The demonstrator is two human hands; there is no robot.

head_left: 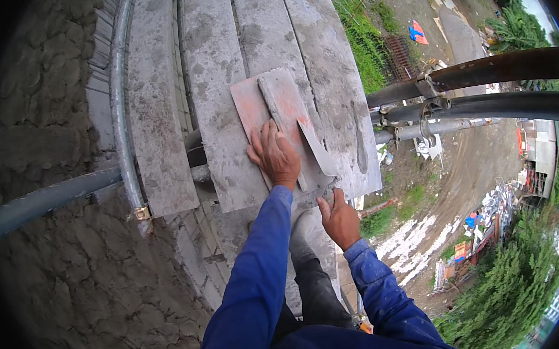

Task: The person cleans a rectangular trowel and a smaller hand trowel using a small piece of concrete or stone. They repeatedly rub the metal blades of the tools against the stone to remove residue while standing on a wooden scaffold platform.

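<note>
My left hand (275,154) rests on the near part of a plastering float (288,95), its fingers curled by the lower end of the raised handle bar. The float is a flat board with worn reddish paint and grey mortar stains, and it lies on the grey planks (218,61). My right hand (341,219) is closed around the handle of a trowel (317,150). The trowel's thin, pointed blade tilts up against the float's right edge. Most of its handle is hidden in my fingers.
A wall of rough wet mortar (55,159) stands at the left beside a vertical-looking scaffold pipe (122,88). Rusty scaffold pipes (481,73) with clamps (426,107) cross at the right. Far below lie muddy ground (469,166), rubbish and greenery. My boot (304,231) stands near the planks' end.
</note>
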